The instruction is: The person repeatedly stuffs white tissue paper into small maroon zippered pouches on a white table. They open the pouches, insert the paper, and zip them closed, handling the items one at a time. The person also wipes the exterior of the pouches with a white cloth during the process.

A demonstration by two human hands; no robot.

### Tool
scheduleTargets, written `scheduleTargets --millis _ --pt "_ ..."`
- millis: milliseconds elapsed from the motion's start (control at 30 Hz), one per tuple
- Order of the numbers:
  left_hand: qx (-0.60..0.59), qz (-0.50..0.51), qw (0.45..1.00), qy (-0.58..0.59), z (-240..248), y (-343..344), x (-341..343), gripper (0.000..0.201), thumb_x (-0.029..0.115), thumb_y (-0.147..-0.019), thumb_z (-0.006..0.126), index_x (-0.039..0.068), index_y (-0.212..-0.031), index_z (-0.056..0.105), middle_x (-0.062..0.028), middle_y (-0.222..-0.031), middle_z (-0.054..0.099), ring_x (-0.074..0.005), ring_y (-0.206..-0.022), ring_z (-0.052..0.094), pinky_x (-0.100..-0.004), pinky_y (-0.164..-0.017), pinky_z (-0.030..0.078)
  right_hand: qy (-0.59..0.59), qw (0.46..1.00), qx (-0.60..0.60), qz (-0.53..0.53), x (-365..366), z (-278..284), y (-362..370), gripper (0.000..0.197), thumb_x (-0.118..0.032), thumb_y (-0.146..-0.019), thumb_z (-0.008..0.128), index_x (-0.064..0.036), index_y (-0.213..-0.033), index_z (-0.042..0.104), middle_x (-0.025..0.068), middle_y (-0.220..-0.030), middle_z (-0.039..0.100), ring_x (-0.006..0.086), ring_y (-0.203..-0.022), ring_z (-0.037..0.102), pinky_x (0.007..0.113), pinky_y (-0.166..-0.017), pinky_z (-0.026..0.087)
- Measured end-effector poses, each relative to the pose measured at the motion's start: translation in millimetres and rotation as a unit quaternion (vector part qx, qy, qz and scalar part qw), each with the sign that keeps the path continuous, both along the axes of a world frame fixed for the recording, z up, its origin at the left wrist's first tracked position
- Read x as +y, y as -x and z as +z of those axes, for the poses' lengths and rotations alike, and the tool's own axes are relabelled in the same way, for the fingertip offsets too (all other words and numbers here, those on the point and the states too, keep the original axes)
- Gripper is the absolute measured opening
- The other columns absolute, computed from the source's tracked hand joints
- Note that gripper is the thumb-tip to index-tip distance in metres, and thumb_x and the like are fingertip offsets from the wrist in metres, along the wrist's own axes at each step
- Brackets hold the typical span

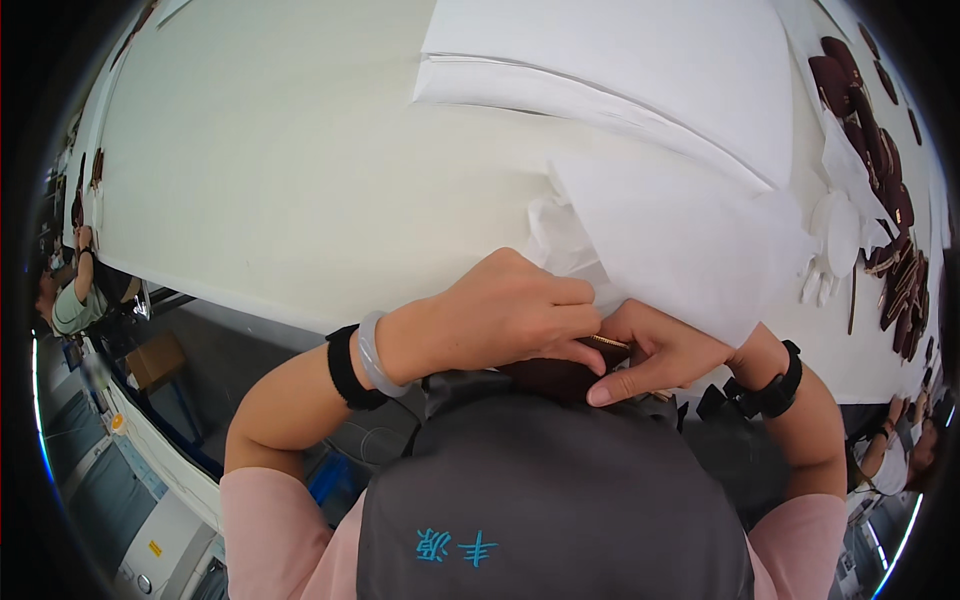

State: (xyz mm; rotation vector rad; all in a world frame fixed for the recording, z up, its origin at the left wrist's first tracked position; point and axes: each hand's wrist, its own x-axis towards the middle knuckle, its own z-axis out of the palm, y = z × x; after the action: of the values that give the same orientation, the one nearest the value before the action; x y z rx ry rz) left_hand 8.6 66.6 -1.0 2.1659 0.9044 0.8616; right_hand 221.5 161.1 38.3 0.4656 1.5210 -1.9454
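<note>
A dark maroon pouch (553, 379) with a gold-toned zipper is at the table's near edge, close against my apron. My left hand (505, 313) is closed, its fingers curled in a pinch at the pouch's zipper edge. From the other side my right hand (665, 350) grips the pouch, thumb in front and fingers mostly behind. Thin white tissue paper (690, 250) lies crumpled just beyond both hands and overlaps part of the right one. The pouch's lower part is hidden by my apron and the hands.
A stack of white paper sheets (610, 50) lies at the far side of the white table (300, 180). Several maroon pouches (880, 150) are heaped on the right, near a white glove (833, 240). Other people (78, 300) work at both edges of view. A cardboard box (155, 362) stands below left.
</note>
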Motion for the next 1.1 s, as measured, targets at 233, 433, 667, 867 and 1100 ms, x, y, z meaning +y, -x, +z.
scheduleTargets --millis 233,433,667,867,1100 --pt "-0.031 0.059 0.998 -0.012 13 7 40 0.026 0.026 -0.084 0.082 0.009 -0.093 0.065 -0.0021 -0.084 0.059 -0.0209 -0.069 0.06 -0.0325 -0.06 0.048 0.0 0.97 -0.072 -0.23 -23 -4 -1 0.048 -0.036 -0.099 0.07 -0.0074 -0.063 0.058 -0.0003 -0.044 0.052 0.0079 -0.038 0.049 0.025 -0.039 0.034" --pt "-0.404 0.309 0.838 0.198 32 -7 30 0.067 0.006 -0.089 0.077 0.005 -0.146 0.043 -0.0117 -0.134 0.056 -0.0228 -0.118 0.061 -0.0357 -0.102 0.049 -0.037 0.861 0.031 -0.506 -6 14 7 0.032 -0.032 -0.105 0.062 -0.0034 -0.09 0.064 0.001 -0.059 0.058 0.008 -0.043 0.05 0.024 -0.045 0.036" --pt "-0.445 0.277 0.815 0.247 55 -27 29 0.08 0.002 -0.082 0.083 0.006 -0.15 0.042 -0.0081 -0.124 0.063 -0.0162 -0.113 0.064 -0.0302 -0.097 0.053 -0.201 0.837 0.084 -0.501 -18 42 14 0.017 -0.015 -0.099 0.07 -0.0001 -0.093 0.074 0.0012 -0.068 0.066 0.0057 -0.057 0.058 0.021 -0.049 0.042" --pt "-0.421 0.266 0.86 0.11 67 -38 24 0.073 0.002 -0.083 0.082 0.005 -0.146 0.047 -0.0098 -0.117 0.069 -0.0164 -0.106 0.068 -0.0303 -0.095 0.054 -0.102 0.872 0.099 -0.469 -14 68 5 0.015 -0.007 -0.098 0.067 -0.0002 -0.111 0.069 0.0036 -0.071 0.066 0.0066 -0.054 0.057 0.021 -0.046 0.04" --pt "-0.486 0.196 0.838 0.155 89 -20 49 0.062 0.006 -0.091 0.075 -0.002 -0.145 0.044 -0.0146 -0.126 0.067 -0.019 -0.111 0.068 -0.0312 -0.094 0.055 0.268 0.818 0.191 -0.473 -13 47 7 0.03 -0.031 -0.111 0.043 -0.0064 -0.122 0.057 0.0098 -0.089 0.067 0.0126 -0.044 0.047 0.027 -0.04 0.035"
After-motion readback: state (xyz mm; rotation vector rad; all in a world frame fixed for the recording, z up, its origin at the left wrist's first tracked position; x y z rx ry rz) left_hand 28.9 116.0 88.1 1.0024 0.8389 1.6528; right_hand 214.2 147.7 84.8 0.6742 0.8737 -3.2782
